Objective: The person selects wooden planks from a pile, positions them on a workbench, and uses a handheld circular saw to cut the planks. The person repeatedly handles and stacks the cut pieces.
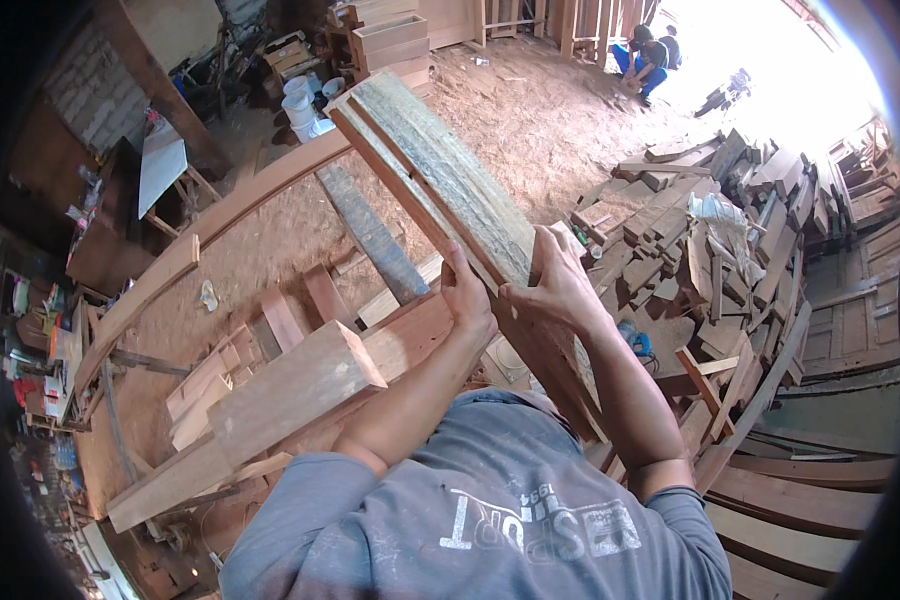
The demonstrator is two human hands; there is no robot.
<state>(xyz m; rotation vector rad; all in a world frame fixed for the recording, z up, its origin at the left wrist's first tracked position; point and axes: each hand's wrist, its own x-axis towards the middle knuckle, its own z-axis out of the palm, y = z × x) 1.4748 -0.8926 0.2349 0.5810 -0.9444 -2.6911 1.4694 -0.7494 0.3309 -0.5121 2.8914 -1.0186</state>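
A long, thick wooden board [450,165] slants up and away in front of me, its near end beside my body. Its broad face is rough and greyish, and a groove or gap runs lengthwise along its reddish-brown edge. My left hand [468,298] grips the left edge, thumb pointing up along the wood. Across from it, my right hand [558,282] is closed on the board, with its thumb toward the grooved edge. The undersides of the board and some fingers are hidden.
A thick squared timber [290,400] lies at the left over a long beam [170,488]. Scrap wood [660,235] is heaped to the right, near a blue power tool [634,338]. White buckets [300,105] stand farther back. Another person [642,65] crouches at the far right.
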